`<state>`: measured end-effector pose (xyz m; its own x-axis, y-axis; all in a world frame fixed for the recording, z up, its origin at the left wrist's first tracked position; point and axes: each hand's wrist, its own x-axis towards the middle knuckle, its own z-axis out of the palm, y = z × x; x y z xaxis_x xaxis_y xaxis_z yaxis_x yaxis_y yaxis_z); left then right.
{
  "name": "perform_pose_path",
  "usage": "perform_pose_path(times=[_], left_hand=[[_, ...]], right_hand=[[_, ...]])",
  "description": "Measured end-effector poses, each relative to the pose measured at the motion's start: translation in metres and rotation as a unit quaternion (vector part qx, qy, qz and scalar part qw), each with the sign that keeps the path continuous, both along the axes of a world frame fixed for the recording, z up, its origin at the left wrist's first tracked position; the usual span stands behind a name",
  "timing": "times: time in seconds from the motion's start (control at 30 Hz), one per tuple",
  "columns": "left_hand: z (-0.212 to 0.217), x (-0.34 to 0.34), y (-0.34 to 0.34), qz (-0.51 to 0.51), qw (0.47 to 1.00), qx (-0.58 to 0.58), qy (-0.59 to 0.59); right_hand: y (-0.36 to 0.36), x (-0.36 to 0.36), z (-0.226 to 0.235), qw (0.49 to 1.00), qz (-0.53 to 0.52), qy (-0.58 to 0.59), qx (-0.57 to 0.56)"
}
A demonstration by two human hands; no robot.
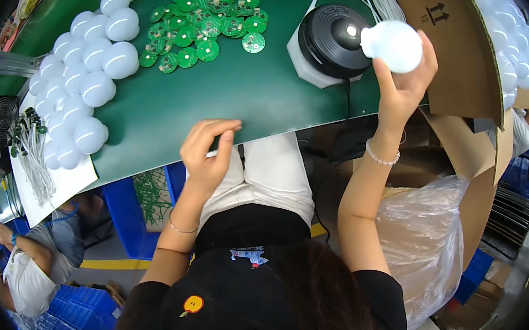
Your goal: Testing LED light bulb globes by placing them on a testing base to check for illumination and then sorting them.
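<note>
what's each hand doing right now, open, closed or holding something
Left hand: empty, loosely open, nothing held.
Right hand: closed on a white bulb, narrow end toward the black round device.

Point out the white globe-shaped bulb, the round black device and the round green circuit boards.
White globe-shaped bulb (395, 46), head view: middle of its rounded body.
Round black device (332, 43), head view: middle of its top.
Round green circuit boards (210, 27), head view: a board mid-pile.

On table (174, 105): bulb cluster (100, 57) left, circuit boards (211, 26) middle, device (324, 40) right; carton (464, 73) right of device.
</note>
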<state>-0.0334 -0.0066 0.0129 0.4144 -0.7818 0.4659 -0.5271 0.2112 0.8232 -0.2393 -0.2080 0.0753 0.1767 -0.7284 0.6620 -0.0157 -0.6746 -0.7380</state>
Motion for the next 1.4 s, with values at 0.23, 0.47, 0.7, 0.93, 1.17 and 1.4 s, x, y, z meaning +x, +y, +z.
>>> perform_pose_path(times=[0.23, 0.47, 0.7, 0.93, 1.17, 1.4], left_hand=[[-0.008, 0.013, -0.004, 0.043, 0.98, 0.028, -0.192], [-0.014, 0.008, -0.012, 0.053, 0.95, 0.023, -0.305], [-0.014, 0.007, -0.012, 0.056, 0.943, 0.036, -0.326], [-0.014, 0.006, -0.011, 0.06, 0.94, 0.044, -0.332], [-0.014, 0.006, -0.011, 0.059, 0.939, 0.048, -0.335], [-0.012, 0.006, -0.011, 0.06, 0.941, 0.058, -0.328]], right_hand=[[-0.032, 0.01, 0.002, 0.989, 0.038, 0.125, -0.07], [-0.046, 0.016, 0.0, 0.96, -0.027, 0.221, -0.172], [-0.041, 0.003, 0.015, 0.941, -0.066, 0.281, -0.179], [-0.014, 0.003, 0.016, 0.954, -0.101, 0.221, -0.177], [-0.024, 0.024, 0.021, 0.909, -0.155, 0.307, -0.234], [-0.032, 0.028, 0.011, 0.97, -0.075, 0.186, -0.141]])
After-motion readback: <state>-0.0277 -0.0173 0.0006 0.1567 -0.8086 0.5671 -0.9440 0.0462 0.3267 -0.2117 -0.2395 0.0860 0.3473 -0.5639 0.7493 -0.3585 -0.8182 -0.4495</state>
